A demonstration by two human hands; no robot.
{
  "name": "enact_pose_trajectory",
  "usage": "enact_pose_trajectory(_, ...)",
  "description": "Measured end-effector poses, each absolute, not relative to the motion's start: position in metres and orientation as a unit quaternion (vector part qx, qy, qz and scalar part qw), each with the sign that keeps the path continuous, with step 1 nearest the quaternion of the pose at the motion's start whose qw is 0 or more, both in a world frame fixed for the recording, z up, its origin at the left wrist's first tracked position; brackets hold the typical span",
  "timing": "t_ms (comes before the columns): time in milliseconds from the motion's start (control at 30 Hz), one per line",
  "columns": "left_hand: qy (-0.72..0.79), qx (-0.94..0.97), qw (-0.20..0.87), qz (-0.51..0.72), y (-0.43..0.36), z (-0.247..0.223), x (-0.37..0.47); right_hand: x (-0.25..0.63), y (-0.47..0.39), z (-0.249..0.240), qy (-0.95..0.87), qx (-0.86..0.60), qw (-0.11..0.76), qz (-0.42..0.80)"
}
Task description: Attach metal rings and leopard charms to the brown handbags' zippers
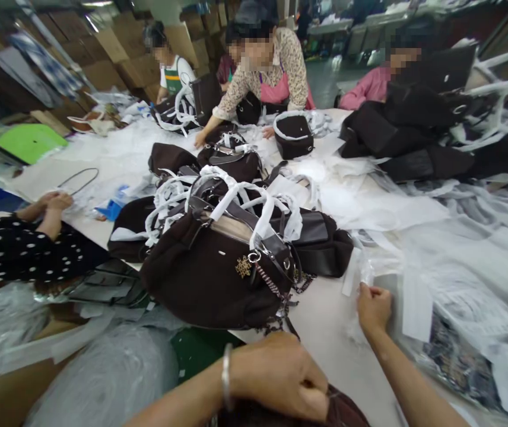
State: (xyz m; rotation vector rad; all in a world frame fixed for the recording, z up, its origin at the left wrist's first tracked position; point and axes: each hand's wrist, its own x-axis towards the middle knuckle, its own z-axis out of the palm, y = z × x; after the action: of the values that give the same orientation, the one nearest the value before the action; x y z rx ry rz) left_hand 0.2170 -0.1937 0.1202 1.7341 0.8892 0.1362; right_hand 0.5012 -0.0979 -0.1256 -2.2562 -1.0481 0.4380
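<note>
My left hand [281, 373], a metal bangle at its wrist, is closed on the edge of a dark brown bag [347, 410] at the bottom of the view. Most of that bag lies below the picture. Off to the right, my right hand [375, 305] pinches a clear plastic bag [367, 267] beside some white strips. Just beyond my left hand a large dark brown handbag [209, 279] rests on the table. Its handles [236, 198] are wrapped in white, and a gold charm [243, 267] and a striped cord hang from its front.
More wrapped bags [229, 160] crowd the table's middle, with a dark pile [418, 124] at the far right. White sheets and clear packets [463, 356] lie on the right. A plastic roll [107, 379] stands lower left. Several people work around the table, one in dotted sleeves [27, 246].
</note>
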Motion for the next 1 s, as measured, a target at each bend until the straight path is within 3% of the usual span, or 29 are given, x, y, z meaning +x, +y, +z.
enact_pose_trajectory(67, 0.416, 0.591, 0.687, 0.074, -0.198, 0.154, 0.172, 0.507, -0.099, -0.127, -0.403, -0.852, 0.280, 0.181)
enact_pose_trajectory(100, 0.478, 0.510, 0.701, 0.140, -0.199, 0.163, 0.153, 0.508, -0.100, -0.125, -0.419, -0.845, 0.271, 0.193)
enact_pose_trajectory(200, 0.593, 0.358, 0.628, 0.355, -0.198, 0.160, 0.116, 0.499, -0.103, -0.102, -0.498, -0.800, 0.263, 0.209)
enact_pose_trajectory(267, 0.600, 0.320, 0.617, 0.395, -0.195, 0.142, 0.114, 0.482, -0.107, -0.069, -0.554, -0.755, 0.286, 0.204)
enact_pose_trajectory(333, 0.585, 0.333, 0.638, 0.375, -0.190, 0.126, 0.123, 0.453, -0.114, -0.024, -0.592, -0.693, 0.329, 0.246)
enact_pose_trajectory(467, 0.558, 0.424, 0.653, 0.286, -0.178, 0.116, 0.149, 0.380, -0.131, 0.066, -0.510, -0.580, 0.345, 0.534)
enact_pose_trajectory(567, 0.541, 0.472, 0.652, 0.245, -0.170, 0.117, 0.155, 0.339, -0.138, 0.104, -0.430, -0.504, 0.399, 0.634)
enact_pose_trajectory(700, 0.506, 0.502, 0.670, 0.210, -0.165, 0.113, 0.152, 0.312, -0.138, 0.120, -0.336, -0.480, 0.474, 0.657)
enact_pose_trajectory(1000, 0.431, 0.578, 0.680, 0.134, -0.152, 0.109, 0.129, 0.297, -0.130, 0.150, -0.311, -0.463, 0.522, 0.645)
